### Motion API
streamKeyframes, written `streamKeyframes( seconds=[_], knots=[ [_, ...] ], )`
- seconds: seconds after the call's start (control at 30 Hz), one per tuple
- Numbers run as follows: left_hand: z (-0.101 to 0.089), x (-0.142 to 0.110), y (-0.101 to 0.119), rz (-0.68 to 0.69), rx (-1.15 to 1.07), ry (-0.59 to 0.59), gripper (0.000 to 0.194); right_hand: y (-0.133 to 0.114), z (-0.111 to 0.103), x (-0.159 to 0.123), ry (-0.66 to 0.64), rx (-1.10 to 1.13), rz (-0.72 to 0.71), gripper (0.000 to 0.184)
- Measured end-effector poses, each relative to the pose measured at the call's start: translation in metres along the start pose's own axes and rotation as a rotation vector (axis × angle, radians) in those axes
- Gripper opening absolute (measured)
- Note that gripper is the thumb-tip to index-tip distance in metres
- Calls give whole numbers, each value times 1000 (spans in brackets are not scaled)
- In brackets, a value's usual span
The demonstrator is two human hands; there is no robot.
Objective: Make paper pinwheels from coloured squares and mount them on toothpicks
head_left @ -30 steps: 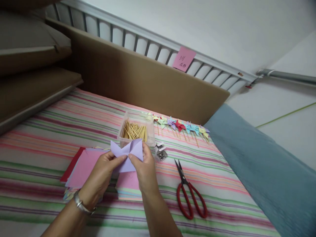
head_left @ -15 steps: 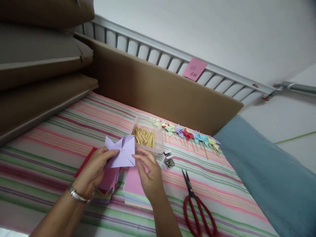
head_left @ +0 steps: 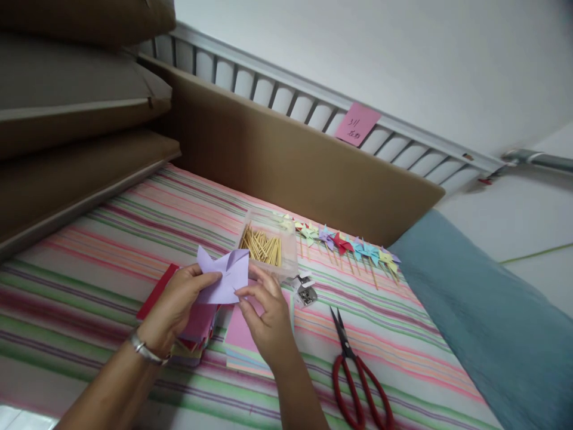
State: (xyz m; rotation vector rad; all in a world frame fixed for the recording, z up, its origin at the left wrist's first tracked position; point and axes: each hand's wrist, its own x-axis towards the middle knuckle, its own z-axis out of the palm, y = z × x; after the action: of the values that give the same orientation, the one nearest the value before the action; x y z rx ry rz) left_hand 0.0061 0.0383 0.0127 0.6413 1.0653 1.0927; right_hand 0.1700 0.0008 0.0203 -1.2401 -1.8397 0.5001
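Note:
A lilac paper square (head_left: 224, 280), slit and partly folded at its upper left corners like a pinwheel, is held up above the table. My left hand (head_left: 185, 295) is closed on its left side, thumb on top near the middle. My right hand (head_left: 264, 310) pinches its lower right corner between thumb and fingertips. Below my left hand lies a pile of coloured paper (head_left: 199, 328), red and pink among it. Under my right hand is a second stack of paper (head_left: 244, 334), pink on top.
A clear box (head_left: 289, 248) holds short wooden sticks (head_left: 264, 246). Beside it stands a small open box of metal pins (head_left: 306, 292). Red-handled scissors (head_left: 351, 364) lie at right. Finished paper pinwheels (head_left: 342, 243) line the back, before a cardboard sheet (head_left: 290, 161). Wrapped bundles (head_left: 85, 173) rise at left.
My right fingers have shifted slightly left and now pinch the lower right corner of the lilac paper, lifting it inward. My left hand keeps its hold; the view has shifted slightly.

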Motion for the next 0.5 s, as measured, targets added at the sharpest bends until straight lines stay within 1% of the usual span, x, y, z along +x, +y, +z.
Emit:
streamKeyframes(
  seconds=[0.1,0.3,0.4,0.5],
  knots=[
    [3,-1,0,-7,22,-2,21,1,0,-1,-8,-33,7,11],
    [9,-2,0,-1,48,-15,15,0,0,1,-2,-83,14,8],
    [11,-1,-3,7,67,-17,14,-2,2,2,27,-97,56,6],
    [14,-1,-7,12,57,-53,15,-4,5,0,51,-99,107,7]
  ],
)
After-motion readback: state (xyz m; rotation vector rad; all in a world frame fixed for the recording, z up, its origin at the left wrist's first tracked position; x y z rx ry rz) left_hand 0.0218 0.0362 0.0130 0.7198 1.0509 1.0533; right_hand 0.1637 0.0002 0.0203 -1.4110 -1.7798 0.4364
